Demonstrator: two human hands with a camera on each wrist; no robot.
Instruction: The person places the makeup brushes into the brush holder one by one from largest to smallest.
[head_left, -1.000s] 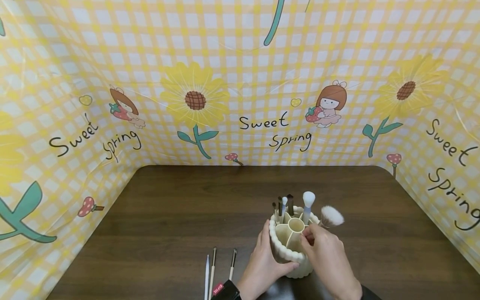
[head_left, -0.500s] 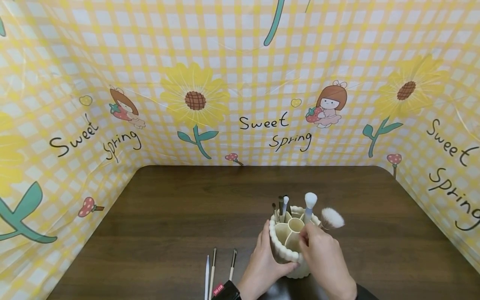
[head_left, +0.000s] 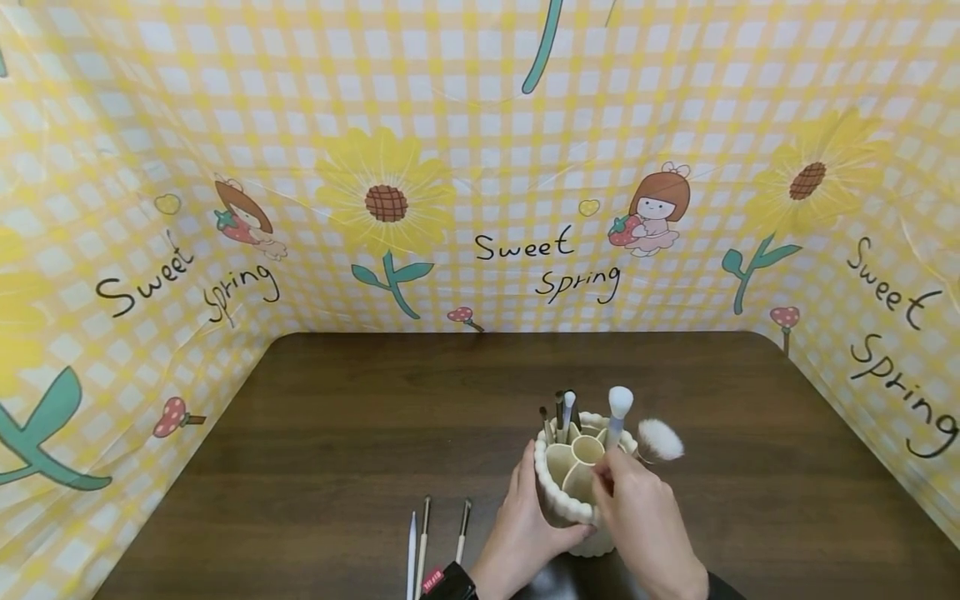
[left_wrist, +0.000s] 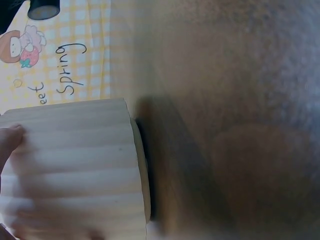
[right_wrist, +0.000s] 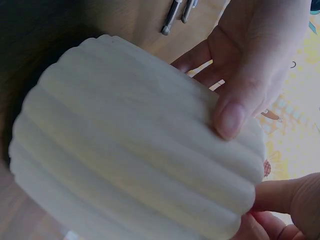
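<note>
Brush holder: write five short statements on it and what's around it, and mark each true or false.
1. The left hand grips the holder. True.
2. The right hand lies flat on the table. False: it is at the holder's rim.
3. A white stick lies on the table, left of the holder. True.
4. The big fluffy brush sticks out at the holder's left. False: it is at the right.
5. A round white-headed brush stands in the holder. True.

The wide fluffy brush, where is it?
In the head view, the wide fluffy brush leans out at the right side of the cup, just beyond the right hand.
</note>
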